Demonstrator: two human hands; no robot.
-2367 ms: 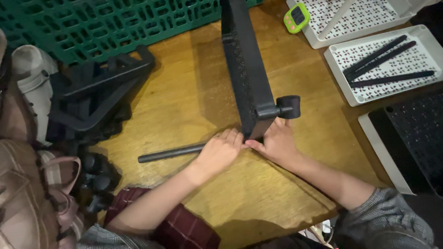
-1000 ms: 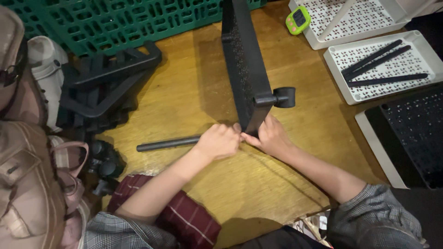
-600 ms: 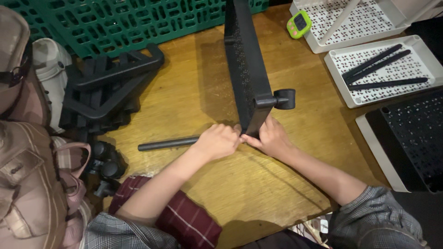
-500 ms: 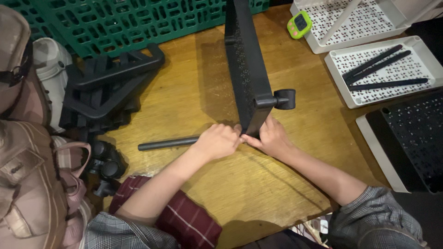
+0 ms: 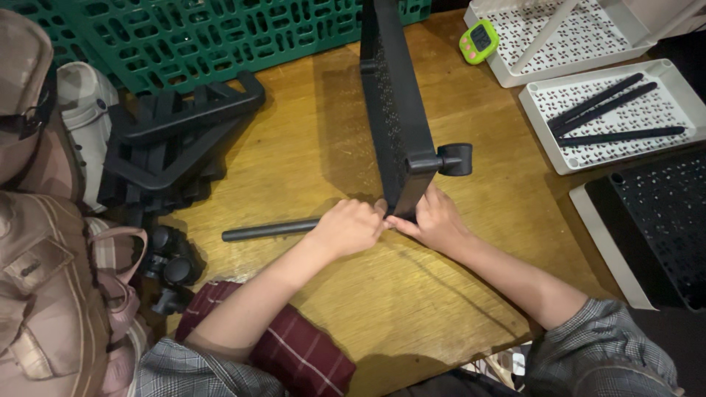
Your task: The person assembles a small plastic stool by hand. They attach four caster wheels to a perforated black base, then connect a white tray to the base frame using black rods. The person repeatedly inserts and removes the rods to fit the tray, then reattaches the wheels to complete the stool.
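Observation:
A black perforated tray (image 5: 393,103) stands on its edge on the wooden table (image 5: 309,140), with a short black socket (image 5: 454,159) sticking out of its lower right corner. My left hand (image 5: 347,226) is closed around the end of a black rod (image 5: 268,230) that lies on the table and points left, meeting the tray's lower corner. On the other side of that same corner rests my right hand (image 5: 435,220), fingers pressed against the tray's bottom edge. The joint between rod and tray is hidden by my fingers.
A green plastic crate (image 5: 184,37) fills the far left. Black frame parts (image 5: 176,140) and black castor wheels (image 5: 173,268) lie at the left edge. White trays (image 5: 610,103) with black rods, a green timer (image 5: 478,40) and another black tray (image 5: 654,220) sit at the right.
Both hands stay at the tray's lower corner. The view has shifted slightly; the rod and tray have barely moved.

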